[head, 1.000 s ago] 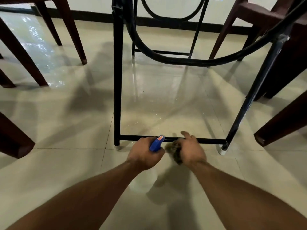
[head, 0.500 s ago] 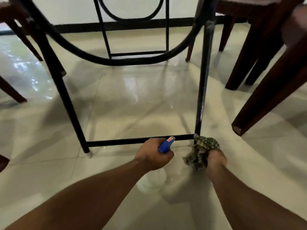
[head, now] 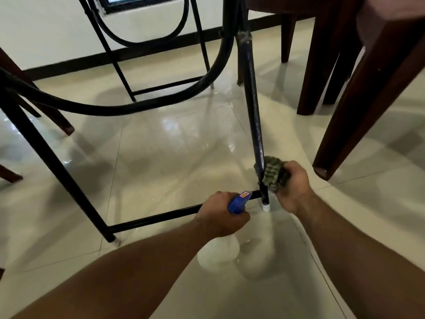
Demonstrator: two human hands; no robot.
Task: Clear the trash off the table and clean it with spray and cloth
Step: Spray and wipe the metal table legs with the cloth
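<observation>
I look under the table at its black metal frame. My right hand [head: 293, 186] grips a bunched green-patterned cloth [head: 272, 172] and presses it against the lower part of the right front table leg [head: 251, 104], just above its white foot cap [head: 266, 207]. My left hand [head: 222, 215] grips the blue trigger head of a spray bottle [head: 238, 201]; the bottle's white body [head: 218, 252] hangs below the hand, near the low black crossbar [head: 156, 218].
Dark brown wooden chair legs [head: 358, 93] stand close on the right, more on the left [head: 57, 120]. A curved black brace [head: 115, 109] and the far leg pair [head: 167, 86] lie ahead. Small crumbs dot the glossy beige floor tiles [head: 179, 157].
The view has swung left and drawn nearer. My right hand has slid the cloth up from the foot of the right leg onto the leg itself. My left hand keeps holding the spray bottle.
</observation>
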